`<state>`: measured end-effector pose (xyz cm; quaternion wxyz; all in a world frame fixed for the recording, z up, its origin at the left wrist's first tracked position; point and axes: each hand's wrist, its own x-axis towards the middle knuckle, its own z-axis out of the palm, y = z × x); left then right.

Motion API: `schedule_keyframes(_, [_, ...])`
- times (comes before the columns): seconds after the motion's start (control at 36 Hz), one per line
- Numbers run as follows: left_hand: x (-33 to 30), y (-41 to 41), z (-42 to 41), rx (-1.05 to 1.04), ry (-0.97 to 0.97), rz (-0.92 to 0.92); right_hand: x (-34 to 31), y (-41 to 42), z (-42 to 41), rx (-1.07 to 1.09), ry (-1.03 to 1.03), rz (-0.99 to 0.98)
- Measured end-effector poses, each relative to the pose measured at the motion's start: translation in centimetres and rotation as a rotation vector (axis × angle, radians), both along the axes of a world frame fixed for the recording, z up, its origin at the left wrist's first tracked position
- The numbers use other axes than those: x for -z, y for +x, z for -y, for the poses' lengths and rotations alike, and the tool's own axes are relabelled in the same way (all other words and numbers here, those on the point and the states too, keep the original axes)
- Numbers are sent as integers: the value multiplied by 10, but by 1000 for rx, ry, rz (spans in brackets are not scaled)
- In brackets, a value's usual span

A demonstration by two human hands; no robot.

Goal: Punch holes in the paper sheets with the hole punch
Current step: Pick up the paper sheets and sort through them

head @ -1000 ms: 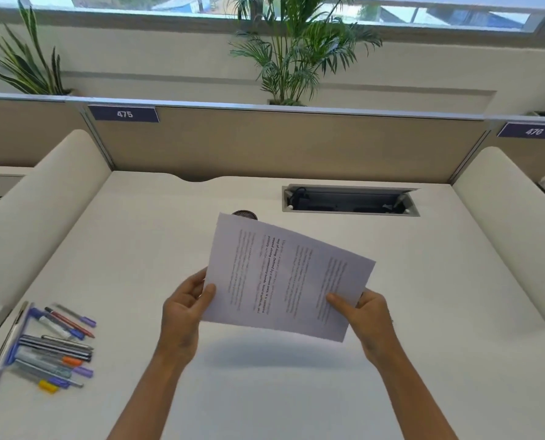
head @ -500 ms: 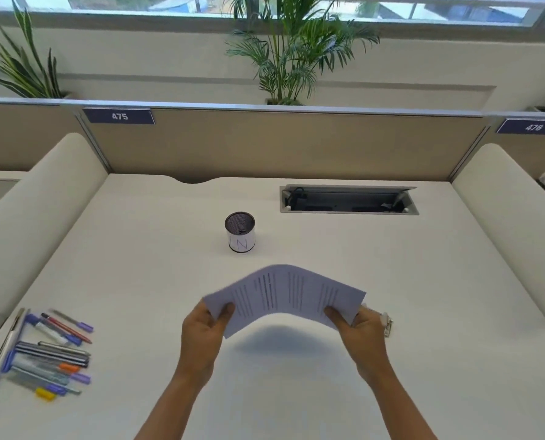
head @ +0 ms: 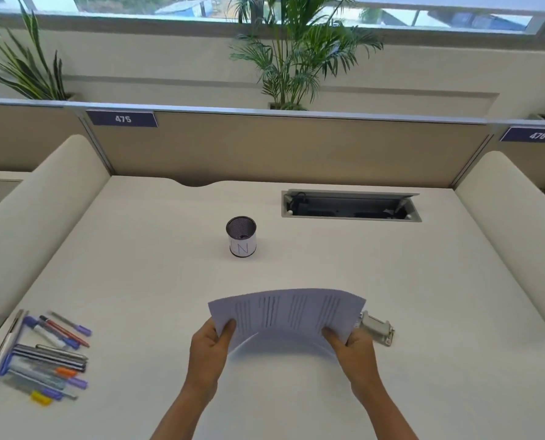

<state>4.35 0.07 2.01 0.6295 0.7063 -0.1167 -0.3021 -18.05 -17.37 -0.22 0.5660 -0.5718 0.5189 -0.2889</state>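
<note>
The printed paper sheets arch upward above the white desk, held at both near corners. My left hand pinches the left corner with its thumb on top. The right corner is pinched by my right hand in the same way. A small metal hole punch lies on the desk just to the right of the sheets, partly hidden behind their right edge and my right hand.
A mesh pen cup marked N stands behind the sheets. Several pens and markers lie at the left front. An open cable tray is set into the desk at the back, before the partition wall.
The sheets came down from a raised, tilted position facing me to lie low and arched over the desk. This uncovered the pen cup and the hole punch. Both hands kept their hold.
</note>
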Motion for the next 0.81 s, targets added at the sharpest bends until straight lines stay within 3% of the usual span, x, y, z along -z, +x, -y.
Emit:
schedule_keyframes(0.22, [-13,7,-3,-24,-33,-82,-23,-2,28,-127,77,48])
schedule_keyframes(0.42, [-13,6,-6,-137,-85,-221,-40,-2,44,-170,312,267])
schedule_keyframes(0.64, [-11,-11,-6,-211,-155,-364,-43,32,1,94,460,508])
schedule_keyframes(0.81, [-11,-35,0,-283,-230,-541,-46,64,-50,185,395,449])
